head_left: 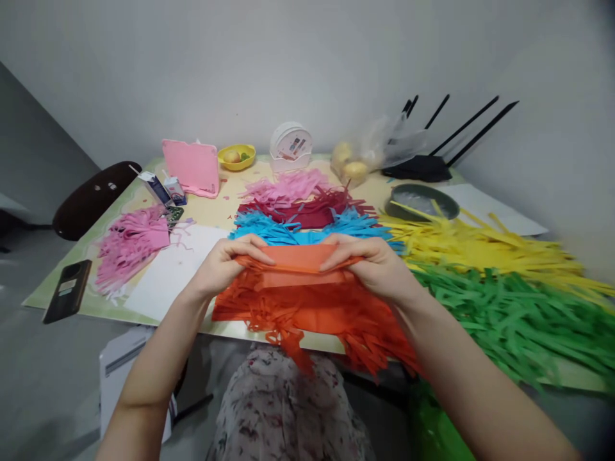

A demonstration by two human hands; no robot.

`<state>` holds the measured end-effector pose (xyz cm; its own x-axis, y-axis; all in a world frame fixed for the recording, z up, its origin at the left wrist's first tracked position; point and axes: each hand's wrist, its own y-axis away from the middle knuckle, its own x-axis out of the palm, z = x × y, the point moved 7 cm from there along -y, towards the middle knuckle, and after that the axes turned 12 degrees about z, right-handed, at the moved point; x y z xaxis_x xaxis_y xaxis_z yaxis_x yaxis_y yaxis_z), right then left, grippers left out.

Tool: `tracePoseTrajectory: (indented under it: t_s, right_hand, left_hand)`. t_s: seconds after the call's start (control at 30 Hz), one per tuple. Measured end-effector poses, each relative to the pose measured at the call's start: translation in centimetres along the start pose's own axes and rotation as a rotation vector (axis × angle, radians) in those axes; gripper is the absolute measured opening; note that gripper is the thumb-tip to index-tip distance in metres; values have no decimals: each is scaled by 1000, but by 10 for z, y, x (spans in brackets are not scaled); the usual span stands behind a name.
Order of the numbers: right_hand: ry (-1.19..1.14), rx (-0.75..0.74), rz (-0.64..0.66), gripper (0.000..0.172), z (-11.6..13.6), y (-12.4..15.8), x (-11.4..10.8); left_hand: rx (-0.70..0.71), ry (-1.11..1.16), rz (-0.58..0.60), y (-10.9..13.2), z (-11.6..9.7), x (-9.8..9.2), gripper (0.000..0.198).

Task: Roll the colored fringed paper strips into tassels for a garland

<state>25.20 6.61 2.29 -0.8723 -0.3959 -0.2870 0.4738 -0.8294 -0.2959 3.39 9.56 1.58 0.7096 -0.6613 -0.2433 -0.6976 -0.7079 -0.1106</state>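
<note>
Orange fringed paper (302, 257) is stretched between my two hands above the table's front edge. My left hand (230, 262) pinches its left end, thumb on top and fingers folded under. At the right end, my right hand (372, 262) grips it in the same way. More orange fringe (317, 310) lies below and hangs over the table edge. Just behind my hands are blue fringed paper (307, 235), dark red fringe (307, 214) and pink fringe (288, 187).
Yellow (480, 246) and green fringe (509, 314) spread at right, near a dark dish (423, 202). At left lie pink fringe (134, 243), a phone (67, 291) and white paper (166, 275). Behind stand drink cartons (156, 189), a pink tablet case (192, 166) and a yellow bowl (236, 157).
</note>
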Motion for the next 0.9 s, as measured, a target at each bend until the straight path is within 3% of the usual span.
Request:
tracePoseTrajectory:
  t_s: [0.07,0.13,0.23,0.43,0.57,0.63,0.77,0.9]
  right_hand:
    - [-1,-5,26,32,3,-2,0]
    - [-9,-13,45,30,7,-4,0]
    - [-9,-18,57,28,10,-7,1]
    - [64,-62,90,29,20,-9,2]
    - [161,-67,113,33,29,-8,2]
    - [241,-77,111,37,34,-8,3]
    - [388,-126,156,43,45,-8,12]
    - [498,-177,244,45,51,-7,21]
  left_hand:
    - [16,-48,130,0,-8,1,21]
    - [46,-52,234,0,-15,2,40]
    - [32,-26,247,-4,-16,1,63]
    - [0,-51,126,-8,-8,-1,27]
    - [-64,-23,260,-4,-7,-3,14]
    - [-42,5,317,-5,-14,-6,22]
    - [50,-9,298,-17,-33,-4,47]
    - [-123,-241,461,-28,-26,28,33]
